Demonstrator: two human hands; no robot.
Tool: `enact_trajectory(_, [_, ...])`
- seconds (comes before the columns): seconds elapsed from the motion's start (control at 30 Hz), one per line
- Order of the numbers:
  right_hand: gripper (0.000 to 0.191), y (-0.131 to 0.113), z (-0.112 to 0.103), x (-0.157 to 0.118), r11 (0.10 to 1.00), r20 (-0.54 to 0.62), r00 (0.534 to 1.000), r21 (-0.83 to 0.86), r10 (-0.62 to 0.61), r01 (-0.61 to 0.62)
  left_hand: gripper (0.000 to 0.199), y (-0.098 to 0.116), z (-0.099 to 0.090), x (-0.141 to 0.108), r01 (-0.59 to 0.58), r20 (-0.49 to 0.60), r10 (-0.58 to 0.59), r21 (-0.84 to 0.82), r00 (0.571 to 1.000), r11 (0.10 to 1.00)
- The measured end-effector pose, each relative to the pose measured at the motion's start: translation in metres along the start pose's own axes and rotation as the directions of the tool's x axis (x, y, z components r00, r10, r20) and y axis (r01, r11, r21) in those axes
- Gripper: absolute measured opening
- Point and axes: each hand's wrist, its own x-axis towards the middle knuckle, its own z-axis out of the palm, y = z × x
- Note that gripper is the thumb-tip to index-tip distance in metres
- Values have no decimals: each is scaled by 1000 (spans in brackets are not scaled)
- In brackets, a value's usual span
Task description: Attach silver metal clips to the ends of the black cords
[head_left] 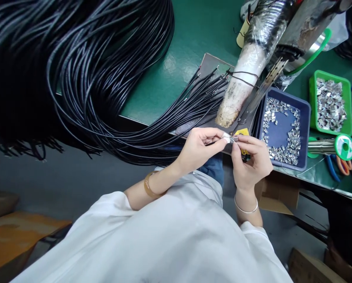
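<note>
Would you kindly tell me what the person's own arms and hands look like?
Loose, plain white fabric sleeves look roughly elbow-length. A rounded tan bangle circles the left forearm; a thin, silver-coloured bangle circles the right wrist. Some left fingertips appear covered in white.

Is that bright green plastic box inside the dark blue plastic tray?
No, the bright green plastic box stands beside the dark blue plastic tray, each holding small silver metal pieces.
</note>
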Motion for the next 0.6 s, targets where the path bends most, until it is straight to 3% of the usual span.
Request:
enact_trajectory(0.37, [18, -3, 1, 5, 998, -17, 1000, -55, -26, 25, 14, 3, 2, 1, -5, -58, 4, -17, 998, 1000])
enact_trajectory(0.6, [18, -4, 0, 1, 998, 15, 998, -13, -58, 58, 13, 1, -2, 0, -19, -29, 18, -16, 999, 1000])
